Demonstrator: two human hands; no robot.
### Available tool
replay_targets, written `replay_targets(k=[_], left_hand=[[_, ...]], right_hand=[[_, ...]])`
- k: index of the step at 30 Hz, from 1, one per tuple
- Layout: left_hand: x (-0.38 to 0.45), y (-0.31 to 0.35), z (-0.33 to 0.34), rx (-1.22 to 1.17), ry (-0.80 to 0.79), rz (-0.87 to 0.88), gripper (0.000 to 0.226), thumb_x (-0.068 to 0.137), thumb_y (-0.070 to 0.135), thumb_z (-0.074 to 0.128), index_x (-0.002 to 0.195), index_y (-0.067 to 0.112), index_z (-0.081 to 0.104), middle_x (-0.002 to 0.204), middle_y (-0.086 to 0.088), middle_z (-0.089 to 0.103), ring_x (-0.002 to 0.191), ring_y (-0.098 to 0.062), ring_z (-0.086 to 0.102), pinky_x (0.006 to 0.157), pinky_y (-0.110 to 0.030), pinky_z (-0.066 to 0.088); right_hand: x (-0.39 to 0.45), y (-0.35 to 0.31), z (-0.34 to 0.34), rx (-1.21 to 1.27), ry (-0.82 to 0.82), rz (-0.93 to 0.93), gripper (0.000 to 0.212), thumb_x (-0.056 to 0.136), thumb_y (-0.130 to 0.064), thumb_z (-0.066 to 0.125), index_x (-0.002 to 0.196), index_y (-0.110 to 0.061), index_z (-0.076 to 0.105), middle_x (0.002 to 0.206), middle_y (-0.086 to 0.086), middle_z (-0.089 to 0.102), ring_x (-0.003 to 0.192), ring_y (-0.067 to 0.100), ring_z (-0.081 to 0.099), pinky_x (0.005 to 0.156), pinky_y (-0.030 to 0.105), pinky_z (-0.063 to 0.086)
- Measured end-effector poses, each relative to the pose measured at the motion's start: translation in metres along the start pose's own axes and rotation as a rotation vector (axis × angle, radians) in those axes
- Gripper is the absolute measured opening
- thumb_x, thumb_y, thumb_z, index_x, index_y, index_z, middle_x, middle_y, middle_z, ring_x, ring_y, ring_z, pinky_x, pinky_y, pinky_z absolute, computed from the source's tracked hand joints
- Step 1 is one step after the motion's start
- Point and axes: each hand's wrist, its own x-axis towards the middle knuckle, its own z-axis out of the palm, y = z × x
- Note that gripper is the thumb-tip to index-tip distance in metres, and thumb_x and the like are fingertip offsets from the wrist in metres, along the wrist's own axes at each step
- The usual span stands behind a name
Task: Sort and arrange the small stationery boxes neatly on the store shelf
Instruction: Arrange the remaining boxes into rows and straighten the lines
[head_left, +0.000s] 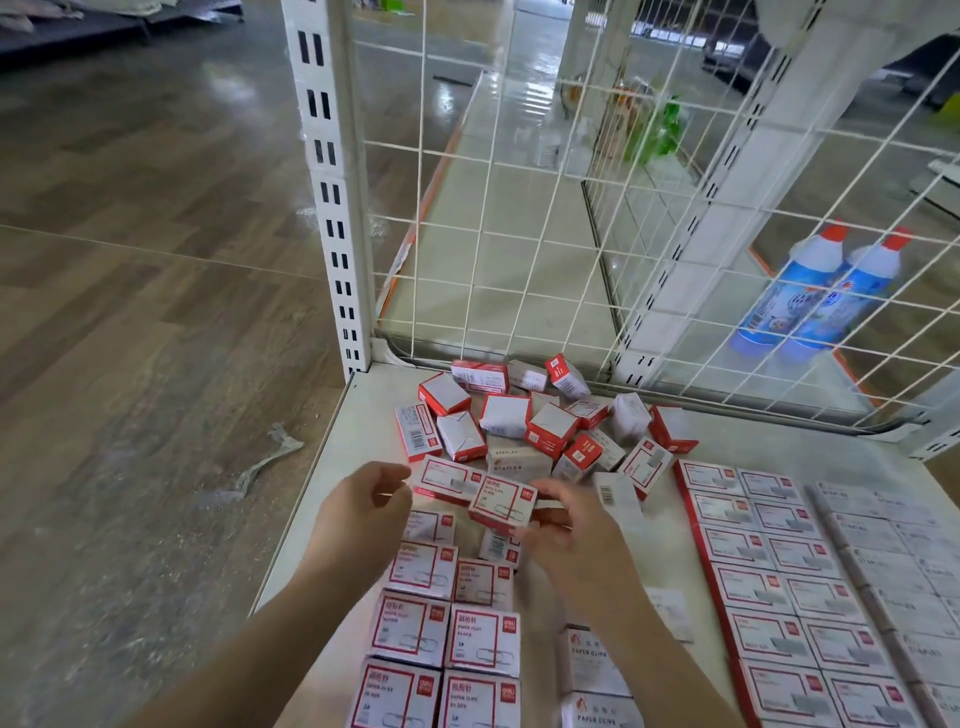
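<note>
Paper clip box (503, 503), small, light and stiff, is pinched at its end by the right hand (566, 525); the left hand (363, 512) is loosely curled, holding nothing.

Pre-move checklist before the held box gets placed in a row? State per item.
1. Grip: right hand pinches the paper clip box at one end. Ok.
2. Left hand free to assist: fingers loosely curled, holding nothing. Ok.
3. Label legible for matching: red-framed face points up, slightly blurred. Ok.
4. Matching row: the near-left rows of red-framed boxes look like the same design. Ok, likely.
5. Free slot at the far end of that row: hidden behind the hands. Cannot tell.
6. Sorting done: jumbled pile lies unsorted at the back of the shelf. Not ok.
</note>
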Motion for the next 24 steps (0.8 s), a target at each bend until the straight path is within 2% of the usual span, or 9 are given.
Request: replay_targets(k=[2, 4, 6, 8, 10, 14, 17, 23, 24], left_hand=[[0.006, -0.004, -0.002, 0.041, -0.007, -0.012, 0.031, 0.097, 0.018, 0.045, 0.126, 0.018, 0.054, 0.124, 0.001, 0.057, 0.105, -0.012, 0.052, 0.075, -0.017, 0.041], [0.012, -0.007, -0.001, 0.065, -0.037, -0.031, 0.033, 0.097, 0.022, 0.044, 0.128, 0.019, 0.053, 0.129, 0.000, 0.055, 0.116, -0.016, 0.051, 0.084, -0.023, 0.039], [0.016, -0.010, 0.001, 0.082, -0.068, -0.055, 0.034, 0.097, 0.026, 0.043, 0.130, 0.020, 0.051, 0.132, 0.000, 0.053, 0.121, -0.018, 0.050, 0.086, -0.026, 0.040], [0.020, -0.014, 0.003, 0.085, -0.089, -0.066, 0.035, 0.097, 0.028, 0.042, 0.131, 0.021, 0.051, 0.133, 0.000, 0.053, 0.120, -0.019, 0.051, 0.081, -0.024, 0.040], [0.023, -0.017, 0.004, 0.077, -0.096, -0.068, 0.035, 0.098, 0.028, 0.042, 0.131, 0.020, 0.051, 0.131, 0.001, 0.054, 0.119, -0.019, 0.052, 0.080, -0.024, 0.041], [0.021, -0.019, 0.000, 0.075, -0.062, -0.045, 0.035, 0.098, 0.024, 0.042, 0.130, 0.016, 0.053, 0.130, 0.000, 0.056, 0.118, -0.018, 0.052, 0.091, -0.029, 0.040], [0.020, -0.019, -0.003, 0.065, -0.040, -0.046, 0.034, 0.098, 0.024, 0.042, 0.129, 0.015, 0.054, 0.130, 0.000, 0.056, 0.118, -0.018, 0.051, 0.095, -0.030, 0.039], [0.019, -0.021, -0.003, 0.092, -0.104, -0.045, 0.033, 0.098, 0.028, 0.042, 0.125, 0.017, 0.057, 0.125, 0.003, 0.059, 0.107, -0.013, 0.052, 0.085, -0.025, 0.037], [0.018, -0.022, -0.003, 0.094, -0.104, -0.049, 0.033, 0.098, 0.028, 0.042, 0.125, 0.017, 0.058, 0.124, 0.003, 0.060, 0.105, -0.012, 0.052, 0.085, -0.025, 0.036]], right_hand=[[0.006, 0.001, 0.007, -0.104, 0.005, -0.003, 0.030, 0.085, -0.017, 0.064, 0.110, -0.029, 0.053, 0.106, -0.016, 0.053, 0.091, -0.002, 0.053, 0.069, 0.006, 0.044], [0.010, 0.003, 0.012, -0.159, 0.009, -0.009, 0.032, 0.086, -0.018, 0.063, 0.113, -0.029, 0.052, 0.111, -0.015, 0.052, 0.099, 0.001, 0.052, 0.083, 0.015, 0.047], [0.013, 0.004, 0.016, -0.177, 0.003, -0.012, 0.035, 0.085, -0.018, 0.064, 0.116, -0.028, 0.053, 0.113, -0.013, 0.054, 0.105, 0.004, 0.053, 0.093, 0.024, 0.047], [0.018, 0.005, 0.018, -0.191, 0.007, -0.015, 0.035, 0.084, -0.020, 0.065, 0.117, -0.028, 0.054, 0.112, -0.012, 0.056, 0.107, 0.005, 0.054, 0.094, 0.029, 0.048], [0.023, 0.004, 0.021, -0.238, 0.015, -0.031, 0.033, 0.085, -0.022, 0.064, 0.115, -0.027, 0.053, 0.110, -0.013, 0.056, 0.107, 0.006, 0.052, 0.094, 0.027, 0.047], [0.028, 0.002, 0.026, -0.324, 0.039, -0.069, 0.027, 0.087, -0.027, 0.060, 0.113, -0.027, 0.052, 0.107, -0.015, 0.053, 0.103, 0.003, 0.048, 0.088, 0.018, 0.041], [0.031, -0.003, 0.030, -0.337, 0.065, -0.071, 0.028, 0.089, -0.030, 0.059, 0.115, -0.026, 0.051, 0.112, -0.012, 0.054, 0.106, 0.005, 0.049, 0.088, 0.018, 0.040], [0.024, -0.002, 0.026, -0.366, 0.041, -0.103, 0.032, 0.087, -0.032, 0.061, 0.117, -0.027, 0.051, 0.113, -0.013, 0.052, 0.096, -0.001, 0.043, 0.074, 0.008, 0.033], [0.024, -0.003, 0.025, -0.378, 0.038, -0.107, 0.032, 0.088, -0.031, 0.060, 0.118, -0.027, 0.050, 0.115, -0.013, 0.052, 0.096, -0.001, 0.042, 0.076, 0.008, 0.031]])
